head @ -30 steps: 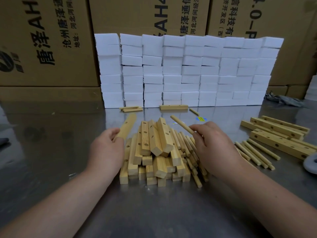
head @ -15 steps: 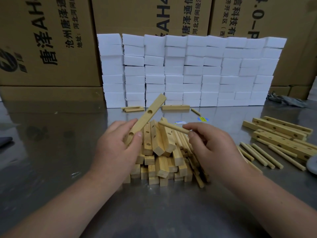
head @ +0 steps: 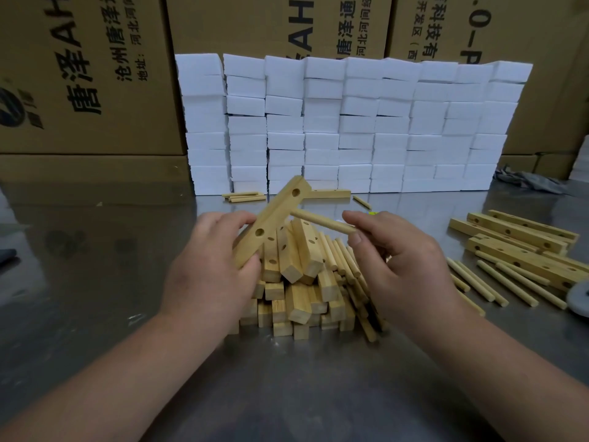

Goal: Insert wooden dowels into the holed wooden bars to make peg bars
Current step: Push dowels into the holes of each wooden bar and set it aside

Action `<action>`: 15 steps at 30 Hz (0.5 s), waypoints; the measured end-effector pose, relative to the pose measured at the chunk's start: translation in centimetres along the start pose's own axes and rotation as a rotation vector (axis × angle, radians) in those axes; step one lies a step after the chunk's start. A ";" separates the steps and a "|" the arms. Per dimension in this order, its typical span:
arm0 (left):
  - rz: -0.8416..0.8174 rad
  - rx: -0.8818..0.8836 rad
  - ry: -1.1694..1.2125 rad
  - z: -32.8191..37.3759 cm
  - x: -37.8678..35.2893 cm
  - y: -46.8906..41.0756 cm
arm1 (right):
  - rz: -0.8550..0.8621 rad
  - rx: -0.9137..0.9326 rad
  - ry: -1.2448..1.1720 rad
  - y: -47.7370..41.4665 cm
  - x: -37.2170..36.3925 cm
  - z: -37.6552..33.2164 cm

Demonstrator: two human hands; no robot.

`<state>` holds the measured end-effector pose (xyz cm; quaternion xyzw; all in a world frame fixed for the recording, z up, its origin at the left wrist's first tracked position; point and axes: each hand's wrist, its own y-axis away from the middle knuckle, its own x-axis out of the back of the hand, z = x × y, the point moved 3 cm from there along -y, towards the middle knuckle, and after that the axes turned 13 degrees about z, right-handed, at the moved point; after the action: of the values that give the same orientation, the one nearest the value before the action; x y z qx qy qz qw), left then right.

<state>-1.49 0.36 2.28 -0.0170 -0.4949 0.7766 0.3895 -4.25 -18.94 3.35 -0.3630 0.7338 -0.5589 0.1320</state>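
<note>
Left hand (head: 210, 266): my fingers grip the bar (head: 272, 220), tilted up over the pile (head: 306, 282).
Right hand (head: 404, 260): I pinch the dowel (head: 322, 221); its far tip meets the bar's middle.
Table (head: 95, 282): more bars right.

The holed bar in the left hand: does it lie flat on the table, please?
No, the left hand holds the bar tilted above the pile.

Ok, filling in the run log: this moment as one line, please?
left hand: holds holed bar tilted | right hand: pinches dowel | dowel tip against bar | inserted: cannot tell
</note>
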 end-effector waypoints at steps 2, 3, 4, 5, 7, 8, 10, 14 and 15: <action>-0.027 -0.038 -0.037 0.3 -0.1 0.0 | 0.042 -0.001 0.025 -0.2 0.2 0.0; -0.036 -0.046 -0.048 0.4 -0.1 0.1 | 0.063 -0.006 0.038 -0.2 0.3 0.0; -0.042 -0.050 -0.058 0.4 0.0 0.1 | 0.081 -0.013 0.049 -0.3 0.3 0.0; -0.048 -0.055 -0.067 0.5 0.0 0.2 | 0.093 -0.021 0.058 -0.3 0.4 0.0; -0.058 -0.070 -0.064 0.7 0.2 0.3 | 0.091 -0.028 0.074 -0.3 0.5 -0.1; -0.063 -0.077 -0.049 0.7 0.2 0.4 | 0.087 -0.028 0.078 -0.3 0.5 -0.2; -0.074 -0.086 -0.013 0.8 0.3 0.5 | 0.086 -0.027 0.086 -0.3 0.5 -0.2; -0.091 -0.095 0.010 0.8 0.3 0.4 | 0.057 -0.017 0.115 -0.4 0.4 -0.1; -0.088 -0.089 0.010 0.8 0.3 0.4 | 0.050 -0.018 0.119 -0.4 0.3 -0.1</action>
<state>-2.26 -0.16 2.50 -0.0162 -0.5271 0.7359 0.4248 -4.38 -19.15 3.82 -0.3117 0.7542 -0.5694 0.0989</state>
